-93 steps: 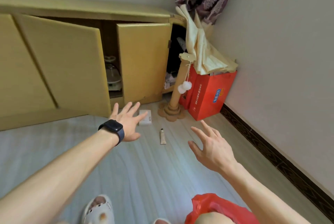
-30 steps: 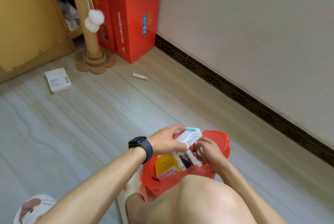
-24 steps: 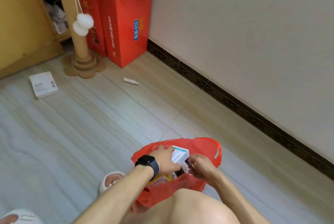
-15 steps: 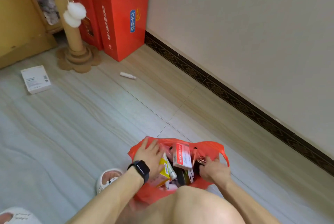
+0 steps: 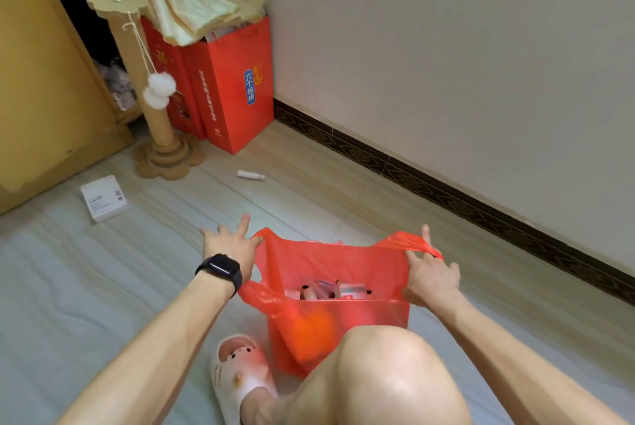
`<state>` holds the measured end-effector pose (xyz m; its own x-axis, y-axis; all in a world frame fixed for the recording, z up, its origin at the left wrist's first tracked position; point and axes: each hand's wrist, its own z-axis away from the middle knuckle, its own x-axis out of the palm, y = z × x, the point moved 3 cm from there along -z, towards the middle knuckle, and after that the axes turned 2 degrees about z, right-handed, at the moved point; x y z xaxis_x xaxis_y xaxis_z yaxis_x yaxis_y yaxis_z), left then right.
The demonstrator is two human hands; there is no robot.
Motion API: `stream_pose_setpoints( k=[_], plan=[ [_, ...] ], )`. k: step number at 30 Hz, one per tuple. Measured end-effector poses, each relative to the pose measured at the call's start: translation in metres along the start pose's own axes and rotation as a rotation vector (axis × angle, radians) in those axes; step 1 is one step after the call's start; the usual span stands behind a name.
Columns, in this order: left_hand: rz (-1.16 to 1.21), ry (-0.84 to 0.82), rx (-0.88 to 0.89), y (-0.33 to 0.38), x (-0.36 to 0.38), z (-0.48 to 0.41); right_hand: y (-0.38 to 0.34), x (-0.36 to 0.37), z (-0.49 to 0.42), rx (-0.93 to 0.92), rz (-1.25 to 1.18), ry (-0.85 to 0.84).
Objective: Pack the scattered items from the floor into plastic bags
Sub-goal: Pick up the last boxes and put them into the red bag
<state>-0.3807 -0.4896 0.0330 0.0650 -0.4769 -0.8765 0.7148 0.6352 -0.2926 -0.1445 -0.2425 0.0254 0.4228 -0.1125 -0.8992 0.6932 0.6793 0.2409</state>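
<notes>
Part-filled red plastic bag [image 5: 330, 263] stretched between left hand [image 5: 228, 247], grip splayed, and right hand [image 5: 433, 275], grip clamped on its handle; white box [image 5: 103, 198] and tube [image 5: 251, 175] lie unpacked

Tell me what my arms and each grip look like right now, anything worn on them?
Both forearms are bare, with no sleeves in view. The left grip is an ungloved hand with a black smartwatch at its wrist: a dark rounded-rectangular face on a black band. The right grip is ungloved too, and its wrist is bare. No rings show on either.
</notes>
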Motion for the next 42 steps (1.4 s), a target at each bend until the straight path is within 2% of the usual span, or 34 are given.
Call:
stream_pose_setpoints(
  k=[4,6,11,13,17,22,25,28,29,32,34,37,39,42],
  plan=[
    [0.004,0.002,-0.116,-0.038,-0.042,0.006,-0.016,-0.051,-0.006,-0.009,-0.019,0.037],
    [0.006,-0.005,-0.129,-0.041,-0.041,0.012,-0.024,-0.053,-0.006,-0.022,0.026,-0.001],
    [0.135,-0.103,-0.005,-0.030,0.005,0.032,-0.041,-0.013,0.006,-0.084,0.207,-0.232],
    [0.192,-0.093,0.065,-0.020,0.022,0.037,-0.051,-0.004,0.010,-0.145,0.237,-0.223],
    [0.189,0.046,0.187,-0.003,0.022,0.033,-0.072,-0.017,0.007,-0.262,0.289,-0.006],
    [0.160,0.306,0.378,0.027,0.015,0.011,-0.113,-0.038,0.018,-0.519,0.208,0.558],
    [0.178,0.253,0.368,0.031,0.025,-0.014,-0.137,-0.040,0.022,-0.653,0.251,0.737],
    [0.167,0.191,0.280,0.023,0.036,-0.038,-0.155,-0.035,0.010,-0.842,0.264,0.852],
    [0.159,0.181,0.249,0.019,0.042,-0.045,-0.159,-0.030,-0.003,-0.908,0.272,0.832],
    [0.161,0.132,0.187,0.007,0.062,-0.060,-0.154,-0.007,-0.058,-1.010,0.393,0.588],
    [0.202,0.105,0.170,-0.001,0.078,-0.062,-0.138,0.002,-0.095,-0.893,0.526,0.322],
    [0.167,0.001,0.190,-0.013,0.105,-0.058,-0.107,0.009,-0.128,-0.676,0.552,0.019],
    [0.177,-0.061,0.209,-0.014,0.121,-0.054,-0.093,0.013,-0.131,-0.583,0.499,-0.091],
    [0.285,-0.135,0.253,-0.009,0.130,-0.051,-0.082,0.032,-0.119,-0.545,0.386,-0.157]
  ],
)
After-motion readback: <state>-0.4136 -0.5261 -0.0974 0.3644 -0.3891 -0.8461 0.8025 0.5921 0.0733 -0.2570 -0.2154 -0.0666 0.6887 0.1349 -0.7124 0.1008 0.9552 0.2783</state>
